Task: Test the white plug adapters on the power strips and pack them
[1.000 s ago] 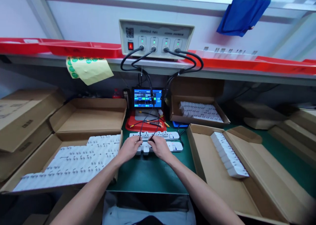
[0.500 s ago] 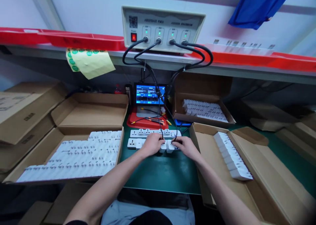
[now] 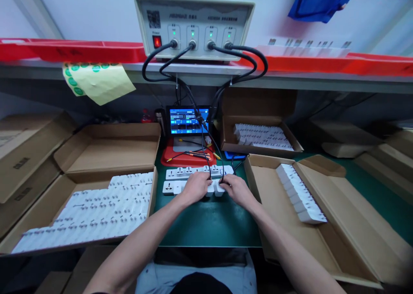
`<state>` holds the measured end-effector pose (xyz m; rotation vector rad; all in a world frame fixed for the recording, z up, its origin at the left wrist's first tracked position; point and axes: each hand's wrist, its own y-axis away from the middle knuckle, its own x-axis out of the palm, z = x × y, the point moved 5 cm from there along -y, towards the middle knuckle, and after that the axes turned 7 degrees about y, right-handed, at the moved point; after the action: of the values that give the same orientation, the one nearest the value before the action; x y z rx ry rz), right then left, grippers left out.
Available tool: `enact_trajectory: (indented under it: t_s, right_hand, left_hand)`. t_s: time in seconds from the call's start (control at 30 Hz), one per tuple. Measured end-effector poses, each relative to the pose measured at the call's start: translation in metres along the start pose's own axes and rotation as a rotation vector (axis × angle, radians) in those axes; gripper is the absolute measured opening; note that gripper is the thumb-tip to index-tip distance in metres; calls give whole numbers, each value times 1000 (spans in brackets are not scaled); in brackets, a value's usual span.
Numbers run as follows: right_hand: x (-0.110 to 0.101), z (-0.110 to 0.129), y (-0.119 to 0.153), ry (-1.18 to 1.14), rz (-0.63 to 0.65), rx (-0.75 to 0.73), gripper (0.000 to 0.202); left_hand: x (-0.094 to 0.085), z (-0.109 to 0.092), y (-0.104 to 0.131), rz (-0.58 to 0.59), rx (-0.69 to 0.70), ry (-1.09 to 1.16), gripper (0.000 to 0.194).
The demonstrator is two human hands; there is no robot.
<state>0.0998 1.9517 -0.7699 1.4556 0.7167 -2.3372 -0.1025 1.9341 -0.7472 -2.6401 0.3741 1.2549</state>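
My left hand is closed around the lower end of a black cable, right beside a white charger. In my right hand, the fingers pinch the end of a second black cable at another white charger. Both chargers sit at the front white power strip, which my hands partly cover. Whether the cable plugs are fully seated in the chargers is hidden by my fingers. Just behind lies a second white power strip with several universal sockets.
Open cardboard boxes hold rows of white chargers at left, right and back right. A lit screen stands behind a red tray. On the shelf, a test unit feeds thick black cables downward.
The view has shifted, so the scene sits slightly further left. Both hands stay at the chargers with their grip on the cable ends.
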Motion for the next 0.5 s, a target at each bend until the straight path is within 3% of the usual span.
enact_trajectory:
  t_s: [0.2, 0.5]
  right_hand:
    - [5, -3, 2, 61, -11, -25, 17]
    - [-2, 3, -1, 70, -1, -11, 18]
  left_hand:
    - [-1, -3, 0, 12, 14, -63, 21]
    - [14, -2, 4, -20, 105, -108, 15]
